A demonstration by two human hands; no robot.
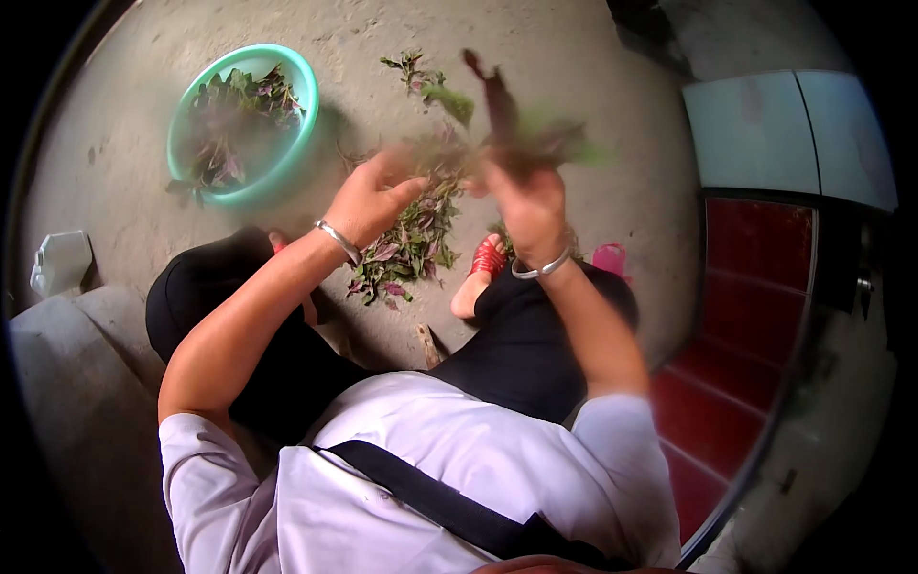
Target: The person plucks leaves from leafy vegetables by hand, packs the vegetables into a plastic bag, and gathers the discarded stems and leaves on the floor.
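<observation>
My right hand (528, 206) is closed around a bunch of leafy greens (521, 143) with purple-red and green leaves, blurred by motion. My left hand (371, 203) is to the left of the bunch, thumb apart from the fingers; its fingertips are smeared and overlap blurred leaves, and I see nothing clearly gripped in it. Beneath and between both hands, a heap of picked leaves (416, 234) lies on the concrete floor. A small cluster of similar greens (411, 72) lies farther out. To the left, a turquoise basin (308, 143) contains more of these greens.
My feet in red sandals (489, 256) are beside the leaf heap. A small piece of wood (428, 344) lies between my legs. A pink plastic item (609, 258) is by my right knee. Red tiles (755, 249) and pale panels (755, 134) border the right; a whitish container (62, 263) stands left.
</observation>
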